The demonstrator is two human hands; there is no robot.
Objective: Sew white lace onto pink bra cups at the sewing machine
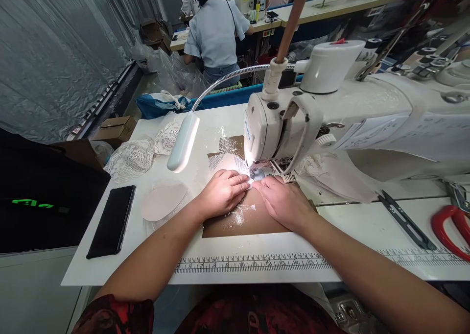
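My left hand and my right hand lie flat, fingers stretched, on a small piece of white lace on the brown plate of a white sewing machine. The fingertips of both hands meet just in front of the presser foot, pressing the lace down under the lamp's glare. The lace is mostly hidden beneath my hands.
A gooseneck lamp hangs left of the machine head. A pile of white lace, a pale padded cup and a black phone lie left. Thread snips and red-handled scissors lie right. Another person sits ahead.
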